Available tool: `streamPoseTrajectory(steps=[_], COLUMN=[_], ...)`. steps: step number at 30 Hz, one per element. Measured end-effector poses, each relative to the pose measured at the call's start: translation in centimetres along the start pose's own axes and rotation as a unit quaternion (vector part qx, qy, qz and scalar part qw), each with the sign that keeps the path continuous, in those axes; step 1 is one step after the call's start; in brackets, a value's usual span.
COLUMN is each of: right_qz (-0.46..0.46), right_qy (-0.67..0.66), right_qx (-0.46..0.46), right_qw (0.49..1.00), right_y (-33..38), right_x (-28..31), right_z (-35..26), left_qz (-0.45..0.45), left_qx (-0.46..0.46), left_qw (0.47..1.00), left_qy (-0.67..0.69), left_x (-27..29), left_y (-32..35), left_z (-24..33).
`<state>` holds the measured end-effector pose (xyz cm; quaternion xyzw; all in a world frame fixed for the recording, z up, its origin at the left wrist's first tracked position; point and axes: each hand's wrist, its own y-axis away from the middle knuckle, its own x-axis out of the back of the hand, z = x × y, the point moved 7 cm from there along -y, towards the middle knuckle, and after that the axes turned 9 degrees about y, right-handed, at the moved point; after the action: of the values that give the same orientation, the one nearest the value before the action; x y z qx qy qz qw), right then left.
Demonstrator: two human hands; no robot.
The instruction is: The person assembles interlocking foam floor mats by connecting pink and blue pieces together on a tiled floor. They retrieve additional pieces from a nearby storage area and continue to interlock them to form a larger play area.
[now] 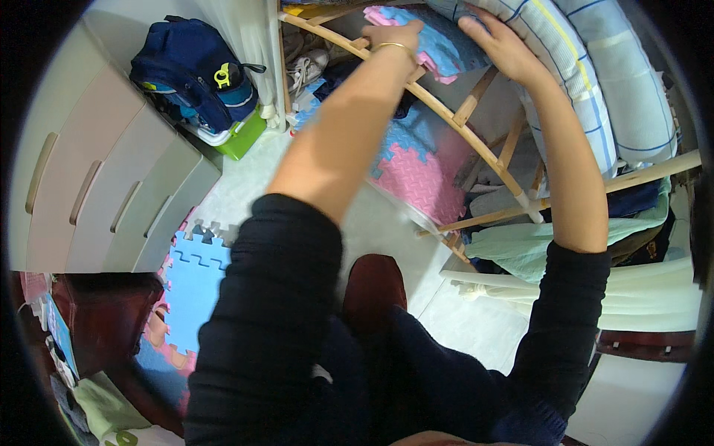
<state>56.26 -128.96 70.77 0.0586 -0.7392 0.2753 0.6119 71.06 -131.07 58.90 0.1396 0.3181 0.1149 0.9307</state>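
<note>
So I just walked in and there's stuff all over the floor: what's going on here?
A person in dark sleeves reaches both arms up to a curved wooden frame. The left hand presses on a pink and blue foam puzzle mat lying on top of it, and the right hand rests against a rolled striped quilt beside it. More foam mat pieces lie on the floor, and a navy backpack sits by the drawers.

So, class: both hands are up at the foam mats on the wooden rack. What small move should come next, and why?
Probably lift the foam mat stack clear of the wooden rack: the left hand grips its edge while the right hand rests between it and the striped bedding.
</note>
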Motion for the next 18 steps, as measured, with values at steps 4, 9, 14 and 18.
streamPoseTrajectory(steps=[4, 9, 14, 18], right_qz=[-0.030, -0.082, -0.094, -0.100], right_qy=[0.154, 0.110, 0.069, 0.105], right_qx=[0.084, 0.127, 0.132, 0.042], right_qw=[0.984, 0.982, 0.984, 0.989], right_y=[1.0, 2.1, 2.3, 2.4], right_x=[-1.6, -3.0, -5.3, -6.4], right_z=[-0.6, -3.5, -4.4, -5.6], left_qz=[0.005, -0.035, -0.152, -0.251], left_qx=[-0.282, -0.366, -0.275, -0.343], left_qw=[0.942, 0.746, 0.787, 0.733], left_qy=[-0.182, -0.555, -0.530, -0.531], left_x=[2.1, 2.0, -0.7, -0.5], left_y=[-0.8, 1.0, -3.9, -4.7], left_z=[3.2, 7.2, 6.3, 5.7])
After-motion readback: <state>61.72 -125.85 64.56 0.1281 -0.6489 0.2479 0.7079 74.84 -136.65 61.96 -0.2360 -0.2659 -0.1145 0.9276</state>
